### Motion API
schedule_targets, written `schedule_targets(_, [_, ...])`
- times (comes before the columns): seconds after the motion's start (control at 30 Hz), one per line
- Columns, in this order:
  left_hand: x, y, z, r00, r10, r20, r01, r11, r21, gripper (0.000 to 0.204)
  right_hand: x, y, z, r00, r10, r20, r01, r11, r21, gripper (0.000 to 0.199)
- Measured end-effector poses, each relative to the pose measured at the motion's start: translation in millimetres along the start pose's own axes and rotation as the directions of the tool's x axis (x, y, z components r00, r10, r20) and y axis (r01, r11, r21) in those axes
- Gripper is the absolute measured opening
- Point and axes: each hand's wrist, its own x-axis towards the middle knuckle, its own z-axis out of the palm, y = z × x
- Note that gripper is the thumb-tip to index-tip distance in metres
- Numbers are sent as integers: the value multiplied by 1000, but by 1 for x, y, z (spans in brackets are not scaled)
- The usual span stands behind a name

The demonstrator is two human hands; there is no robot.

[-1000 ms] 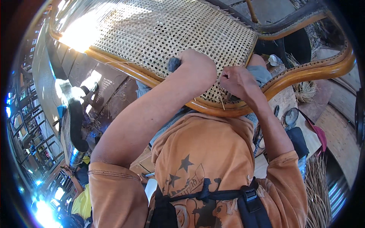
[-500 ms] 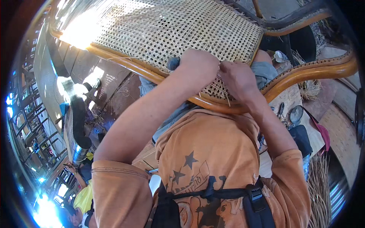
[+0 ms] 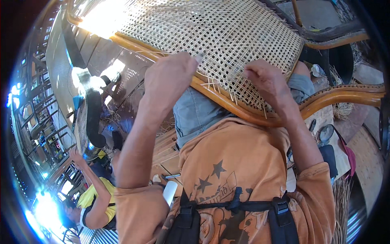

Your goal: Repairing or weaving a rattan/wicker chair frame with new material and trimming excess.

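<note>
A woven cane panel (image 3: 227,40) in an open lattice lies across my lap, set in a curved, varnished wooden frame (image 3: 227,103). Loose cane ends stick up along its near edge. My left hand (image 3: 170,79) is raised over the left part of that edge. Its fingers are closed round a small tool (image 3: 199,58), of which only a rounded greyish end shows. My right hand (image 3: 268,79) hovers by the panel's right part with fingers curled together. Whatever those fingers hold, if anything, is too small or hidden to make out.
A curved wooden arm (image 3: 341,97) with a row of holes extends right. Beyond it lie a round dark-rimmed dish (image 3: 326,133) and a bundle of cane strips (image 3: 343,203). Another person in a yellow shirt (image 3: 95,193) is at lower left, near a dark curved frame (image 3: 87,122).
My hands have parted: the left has lifted and moved left off the panel's edge, the right slightly right. The view has shifted, and more of the other person shows.
</note>
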Motion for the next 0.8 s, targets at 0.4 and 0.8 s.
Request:
schedule_targets(0.4, [-14, -41, 60, 899, -438, -21, 176, 404, -897, 31, 72, -61, 49, 879, 243, 411, -187, 967, -170, 44])
schedule_targets(0.8, [-9, -28, 77, 850, -382, -363, 73, 768, -637, 19, 79, -71, 48, 827, 296, 477, -96, 911, -400, 26])
